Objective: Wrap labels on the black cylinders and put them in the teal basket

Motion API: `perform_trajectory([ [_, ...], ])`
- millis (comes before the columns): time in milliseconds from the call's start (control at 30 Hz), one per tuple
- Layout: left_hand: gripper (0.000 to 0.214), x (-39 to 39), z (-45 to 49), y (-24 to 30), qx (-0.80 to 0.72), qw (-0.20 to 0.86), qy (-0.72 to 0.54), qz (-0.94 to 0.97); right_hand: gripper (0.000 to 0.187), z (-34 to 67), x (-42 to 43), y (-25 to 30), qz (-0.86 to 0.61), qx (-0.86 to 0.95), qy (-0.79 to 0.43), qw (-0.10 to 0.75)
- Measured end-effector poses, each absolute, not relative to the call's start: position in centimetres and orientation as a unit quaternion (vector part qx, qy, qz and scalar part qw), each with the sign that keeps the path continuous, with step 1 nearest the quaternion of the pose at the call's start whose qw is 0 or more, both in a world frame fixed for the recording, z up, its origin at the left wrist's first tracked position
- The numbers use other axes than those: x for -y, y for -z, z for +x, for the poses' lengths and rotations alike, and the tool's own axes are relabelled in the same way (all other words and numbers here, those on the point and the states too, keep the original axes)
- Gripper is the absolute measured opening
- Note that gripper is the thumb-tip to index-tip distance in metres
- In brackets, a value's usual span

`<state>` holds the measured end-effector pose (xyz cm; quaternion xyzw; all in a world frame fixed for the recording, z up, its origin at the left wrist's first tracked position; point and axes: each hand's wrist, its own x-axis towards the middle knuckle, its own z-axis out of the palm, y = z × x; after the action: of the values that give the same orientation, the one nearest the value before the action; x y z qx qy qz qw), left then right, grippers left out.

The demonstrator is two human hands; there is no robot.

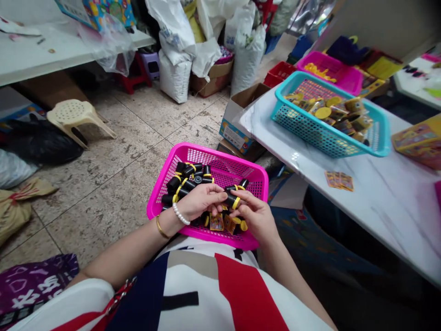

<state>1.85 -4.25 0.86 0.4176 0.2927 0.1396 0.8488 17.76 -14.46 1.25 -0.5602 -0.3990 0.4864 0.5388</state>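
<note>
A small black cylinder with a yellow ring [231,200] is held between both my hands, above a pink basket [206,151] on my lap. My left hand [206,201] pinches its black end between thumb and fingers. The fingers of my right hand [255,214] close round the yellow-ringed end. More black cylinders with yellow rings [188,184] lie heaped in the left part of the basket. Below my hands are small printed yellow cards [217,221] and round yellow pieces, partly hidden by my fingers.
To the right, a marbled white table [372,197] carries a turquoise basket [330,131] of yellow pieces and some printed cards [339,180]. Cartons [234,131] stand beside it. A cream stool [74,115] is on the floor at left. White sacks [175,73] stand behind.
</note>
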Motion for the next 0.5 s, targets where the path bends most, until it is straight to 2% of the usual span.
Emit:
perform_trajectory([
  [67, 0.040, 4.5, 2.5, -1.0, -0.303, 0.840, -0.138, 0.429, 0.033, 17.2, 14.7, -2.1, -0.612, 0.473, -0.386, 0.503],
  [133, 0.041, 4.8, 2.9, -1.3, -0.303, 0.830, -0.122, 0.452, 0.029, 16.9, 14.8, -2.8, -0.647, 0.529, -0.299, 0.460],
  [200, 0.040, 5.1, 2.9, -1.6, -0.322, 0.790, -0.121, 0.508, 0.026, 17.2, 14.8, -2.9, -0.661, 0.528, -0.294, 0.445],
  [267, 0.036, 5.4, 2.5, -1.8, -0.353, 0.680, -0.136, 0.628, 0.027, 18.2, 14.9, -2.4, -0.664, 0.458, -0.359, 0.470],
  [400, 0.025, 6.4, 1.1, -1.5, -0.345, 0.336, -0.082, 0.873, 0.034, 20.5, 15.5, -0.8, -0.634, 0.271, -0.495, 0.528],
  [500, 0.034, 7.7, 0.9, -0.8, -0.311, 0.186, -0.031, 0.932, 0.037, 21.1, 16.0, -0.3, -0.623, 0.227, -0.539, 0.520],
])
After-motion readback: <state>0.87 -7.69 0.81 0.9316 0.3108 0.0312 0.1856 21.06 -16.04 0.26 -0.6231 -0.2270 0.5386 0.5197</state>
